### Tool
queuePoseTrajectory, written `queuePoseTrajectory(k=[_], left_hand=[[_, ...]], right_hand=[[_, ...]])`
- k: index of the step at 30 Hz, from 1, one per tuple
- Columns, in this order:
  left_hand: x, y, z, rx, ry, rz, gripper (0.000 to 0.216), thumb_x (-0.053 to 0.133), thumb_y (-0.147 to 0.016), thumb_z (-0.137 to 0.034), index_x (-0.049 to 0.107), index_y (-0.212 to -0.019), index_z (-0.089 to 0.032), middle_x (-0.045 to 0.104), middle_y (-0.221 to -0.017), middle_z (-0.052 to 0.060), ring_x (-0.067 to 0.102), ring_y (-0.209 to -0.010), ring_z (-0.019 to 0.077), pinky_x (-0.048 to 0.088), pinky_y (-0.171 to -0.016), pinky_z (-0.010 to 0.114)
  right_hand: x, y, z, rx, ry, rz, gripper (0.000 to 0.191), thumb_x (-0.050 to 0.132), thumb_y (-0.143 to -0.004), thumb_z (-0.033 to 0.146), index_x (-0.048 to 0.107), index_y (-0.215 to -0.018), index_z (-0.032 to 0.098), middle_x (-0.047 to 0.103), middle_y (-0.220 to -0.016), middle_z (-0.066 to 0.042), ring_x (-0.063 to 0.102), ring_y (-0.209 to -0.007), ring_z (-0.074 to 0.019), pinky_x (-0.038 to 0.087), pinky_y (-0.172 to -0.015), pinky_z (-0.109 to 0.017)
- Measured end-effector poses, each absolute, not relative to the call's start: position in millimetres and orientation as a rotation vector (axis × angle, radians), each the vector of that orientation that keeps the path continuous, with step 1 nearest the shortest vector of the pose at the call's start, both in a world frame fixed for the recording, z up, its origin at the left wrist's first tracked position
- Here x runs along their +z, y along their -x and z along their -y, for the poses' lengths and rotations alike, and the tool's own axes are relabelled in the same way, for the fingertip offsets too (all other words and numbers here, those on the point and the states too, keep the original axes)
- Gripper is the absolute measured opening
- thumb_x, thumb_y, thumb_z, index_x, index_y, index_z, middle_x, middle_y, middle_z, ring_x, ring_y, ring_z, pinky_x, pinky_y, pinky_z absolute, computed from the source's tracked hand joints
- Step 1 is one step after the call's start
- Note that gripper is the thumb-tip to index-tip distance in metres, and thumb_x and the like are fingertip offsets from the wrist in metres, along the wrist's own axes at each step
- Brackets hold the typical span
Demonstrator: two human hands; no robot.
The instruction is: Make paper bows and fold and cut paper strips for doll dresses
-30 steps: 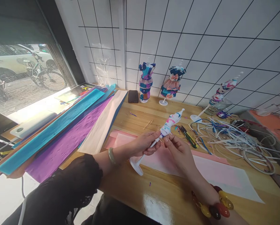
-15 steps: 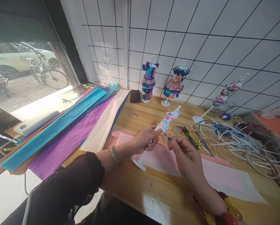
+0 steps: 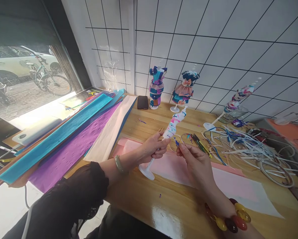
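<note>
My left hand (image 3: 156, 146) is wrapped round the lower part of a small white mannequin (image 3: 174, 124) on a stand, tilted to the right. Its torso carries pink, blue and purple bits. The stand's round white base (image 3: 146, 172) hangs tilted below my wrist. Just right of the torso, my right hand (image 3: 195, 159) pinches a small strip of blue-purple paper (image 3: 176, 142) between thumb and forefinger. A small gap shows between the strip and the mannequin. Pink and white paper sheets (image 3: 235, 191) lie beneath both hands.
Two dressed mannequins (image 3: 156, 87) and a third tilted one (image 3: 240, 96) stand along the tiled wall. A phone (image 3: 142, 102) lies near them. Rolls of coloured paper (image 3: 56, 132) fill the left. At right are a green-black cutter (image 3: 202, 146) and tangled white strips (image 3: 253, 149).
The mannequin has turned in my left hand, showing a different side of its torso. My right hand has shifted slightly left with the paper strip. The view has moved a little.
</note>
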State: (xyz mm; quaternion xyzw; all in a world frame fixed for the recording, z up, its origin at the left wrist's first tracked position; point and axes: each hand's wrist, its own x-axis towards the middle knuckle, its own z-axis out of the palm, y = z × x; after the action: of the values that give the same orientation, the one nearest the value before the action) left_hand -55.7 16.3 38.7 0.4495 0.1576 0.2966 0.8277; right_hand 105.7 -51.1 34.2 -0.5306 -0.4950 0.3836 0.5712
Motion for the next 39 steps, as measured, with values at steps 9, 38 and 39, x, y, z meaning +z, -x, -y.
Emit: queuePoseTrajectory(k=[9,38,39], left_hand=[[38,55,-18,0.505,-0.998,-0.305,0.053,0.032,-0.087,-0.060,0.041,-0.061,-0.015,0.030,-0.044,-0.007,0.022,-0.035,0.0029,0.015,-0.035,0.017],[39,48,-2,0.435,-1.180,-0.329,0.051,0.034,-0.086,-0.059,0.044,-0.061,-0.015,0.036,-0.044,-0.006,0.027,-0.032,0.0041,0.020,-0.034,0.019],[39,48,-2,0.437,-1.179,-0.329,0.052,0.034,-0.086,-0.059,0.044,-0.061,-0.015,0.036,-0.044,-0.006,0.027,-0.032,0.0040,0.020,-0.034,0.019]], right_hand=[[38,-104,49,0.852,1.276,1.013,0.023,0.067,-0.074,0.039,0.067,-0.088,0.021,0.066,-0.082,-0.003,0.058,-0.073,-0.0155,0.047,-0.074,-0.035],[39,-92,48,0.810,1.176,1.016,0.027,0.071,-0.071,0.032,0.050,-0.087,0.024,0.059,-0.075,0.003,0.056,-0.073,-0.0130,0.044,-0.072,-0.029],[39,-92,48,0.799,1.188,1.021,0.027,0.071,-0.071,0.032,0.050,-0.087,0.024,0.059,-0.076,0.003,0.056,-0.073,-0.0131,0.044,-0.072,-0.029]])
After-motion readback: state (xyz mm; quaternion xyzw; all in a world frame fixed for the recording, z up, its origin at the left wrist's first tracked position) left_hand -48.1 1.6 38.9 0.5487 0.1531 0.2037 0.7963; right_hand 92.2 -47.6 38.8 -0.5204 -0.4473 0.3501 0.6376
